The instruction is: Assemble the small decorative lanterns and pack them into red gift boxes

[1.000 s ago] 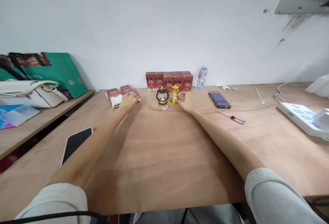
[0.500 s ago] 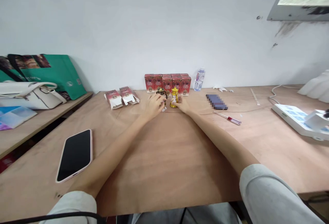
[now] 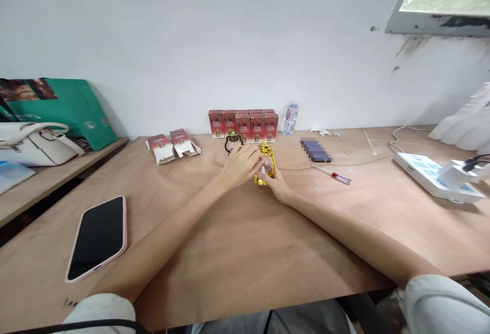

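Observation:
A small gold lantern (image 3: 269, 164) with a clear globe is tilted slightly between my two hands, at the middle of the table. My right hand (image 3: 280, 186) grips it low on its right side, thumb across the front. My left hand (image 3: 242, 164) has its fingers bent together against the lantern's left side; its fingertips are partly hidden. Just behind the left hand stands a black lantern (image 3: 233, 139) with gold trim, its lower part covered by that hand.
Several red boxes (image 3: 242, 125) line the wall beside a bottle (image 3: 291, 118). Two opened boxes (image 3: 161, 148) lie left. A phone (image 3: 97, 237) is near my left forearm. Rightward are a dark blurred-out item (image 3: 316, 150), a screwdriver (image 3: 332, 173) and a power strip (image 3: 421, 173).
The gold lantern has come nearer to me in my right hand and now tilts. My left hand has moved right, from the black lantern to the gold one. The view has shifted slightly.

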`<state>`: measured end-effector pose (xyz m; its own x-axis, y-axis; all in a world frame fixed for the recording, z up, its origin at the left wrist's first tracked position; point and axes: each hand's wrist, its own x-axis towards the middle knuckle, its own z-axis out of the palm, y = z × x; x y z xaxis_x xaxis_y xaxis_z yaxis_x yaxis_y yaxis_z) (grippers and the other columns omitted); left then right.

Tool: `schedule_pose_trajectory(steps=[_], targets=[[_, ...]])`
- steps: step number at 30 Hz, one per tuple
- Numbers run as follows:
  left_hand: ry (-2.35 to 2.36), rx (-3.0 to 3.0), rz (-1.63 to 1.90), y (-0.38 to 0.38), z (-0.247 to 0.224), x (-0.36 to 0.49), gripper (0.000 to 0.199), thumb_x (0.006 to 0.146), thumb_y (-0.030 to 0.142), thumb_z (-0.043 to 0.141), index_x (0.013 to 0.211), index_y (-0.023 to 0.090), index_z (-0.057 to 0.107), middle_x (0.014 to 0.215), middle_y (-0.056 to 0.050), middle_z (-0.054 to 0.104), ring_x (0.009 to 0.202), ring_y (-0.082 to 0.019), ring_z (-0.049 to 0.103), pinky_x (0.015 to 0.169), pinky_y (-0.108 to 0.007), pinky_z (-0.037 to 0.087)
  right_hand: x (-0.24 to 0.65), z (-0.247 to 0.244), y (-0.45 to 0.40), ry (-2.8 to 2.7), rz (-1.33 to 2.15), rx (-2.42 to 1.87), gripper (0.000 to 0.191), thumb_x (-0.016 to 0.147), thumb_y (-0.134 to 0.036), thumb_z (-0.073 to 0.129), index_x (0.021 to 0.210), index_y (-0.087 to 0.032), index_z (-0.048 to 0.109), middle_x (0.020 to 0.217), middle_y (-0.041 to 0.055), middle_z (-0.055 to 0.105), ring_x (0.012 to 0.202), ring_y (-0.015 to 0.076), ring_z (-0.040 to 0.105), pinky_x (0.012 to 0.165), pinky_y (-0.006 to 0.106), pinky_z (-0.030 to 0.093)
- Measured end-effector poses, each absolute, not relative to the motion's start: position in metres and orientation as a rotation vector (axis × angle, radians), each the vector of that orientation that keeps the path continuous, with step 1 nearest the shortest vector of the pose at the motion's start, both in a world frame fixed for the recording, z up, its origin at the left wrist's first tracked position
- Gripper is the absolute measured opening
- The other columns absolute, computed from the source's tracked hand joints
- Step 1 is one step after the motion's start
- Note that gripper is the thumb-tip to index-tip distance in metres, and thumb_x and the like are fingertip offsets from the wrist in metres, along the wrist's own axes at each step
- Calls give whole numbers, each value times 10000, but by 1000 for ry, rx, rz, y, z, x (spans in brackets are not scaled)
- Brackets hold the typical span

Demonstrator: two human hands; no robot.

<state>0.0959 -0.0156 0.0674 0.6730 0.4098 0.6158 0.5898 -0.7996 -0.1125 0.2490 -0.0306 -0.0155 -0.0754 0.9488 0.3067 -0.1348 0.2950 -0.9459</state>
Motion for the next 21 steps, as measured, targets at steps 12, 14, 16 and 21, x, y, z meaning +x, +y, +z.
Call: schedule_pose_trajectory(steps=[12,14,16,21], targets=[[-1064,-2951,-869,-33,110,83,189,900,289,486,772,173,563,715,-6,629,640,-135,549,625,-249,379,243,-11,-36,-1198,1137,-898,588,593,-465,802,1055,-215,538,1047,52,634,939,209,607,890,385,498],[-1063,-2877,-738,-36,105,89,201,898,295,488,762,171,569,735,-31,630,674,-158,565,628,-263,379,242,-12,-37,-1164,1081,-925,571,602,-483,792,1033,-215,532,1055,58,627,963,215,599,908,392,492],[-1031,-2800,-609,-38,100,96,208,896,288,482,752,171,575,755,-56,630,710,-180,579,621,-275,373,242,-13,-38,-1144,1029,-936,546,617,-506,777,1011,-220,529,1054,60,625,1000,223,591,923,398,488],[-1025,-2838,-698,-36,102,94,211,886,308,483,751,174,576,748,-50,629,695,-172,566,601,-269,362,244,-13,-35,-1169,967,-965,529,636,-539,754,999,-224,536,1040,62,629,1010,230,584,888,380,493]])
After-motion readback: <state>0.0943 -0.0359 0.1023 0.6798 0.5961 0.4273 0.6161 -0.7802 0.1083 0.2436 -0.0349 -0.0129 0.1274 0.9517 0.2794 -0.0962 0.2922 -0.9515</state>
